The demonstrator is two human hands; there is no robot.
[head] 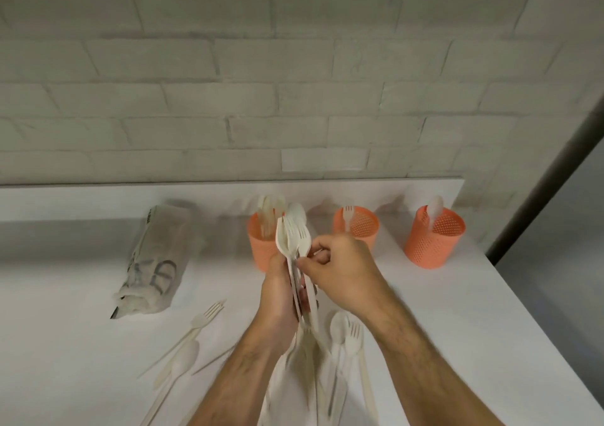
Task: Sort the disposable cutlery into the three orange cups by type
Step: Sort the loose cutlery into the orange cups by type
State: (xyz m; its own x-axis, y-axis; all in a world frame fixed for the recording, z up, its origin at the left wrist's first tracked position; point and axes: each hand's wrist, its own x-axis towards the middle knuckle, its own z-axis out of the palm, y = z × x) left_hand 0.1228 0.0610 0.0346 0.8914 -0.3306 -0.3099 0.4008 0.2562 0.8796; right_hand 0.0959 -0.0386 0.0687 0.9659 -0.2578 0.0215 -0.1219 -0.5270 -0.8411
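Left hand [281,298] wrapped around a bunch of white disposable cutlery [294,242], held upright above the white table [457,295], heads up: fork tines and at least one spoon bowl visible among them, exact count not clear. Right hand [340,269] just beside it, thumb and forefinger pinching one handle in the bunch, other fingers curled.

Behind the hands, along the far edge of the table, three orange perforated cups in a row, well apart from each other. Left cup [261,246], partly hidden by the held bunch, with several pale pieces standing in it; type hard to tell through the blur. Middle cup [358,226] holding a single fork [348,216], tines up. Right cup [433,239] holding a single spoon [435,211], bowl up.

Near side of the table, below the wrists: a loose pile of cutlery [343,360] on what looks like a pale wrapper or napkin, with a spoon and a fork lying side by side at its far right. To the left of that, more loose pieces [189,344] scattered on the bare table, among them a fork pointing toward the far right and a spoon beside it.

Further left, a crumpled translucent bag [153,262] with dark print, lying on its side, some white content visible at its near open end.

Pale brick wall [228,82] behind the table
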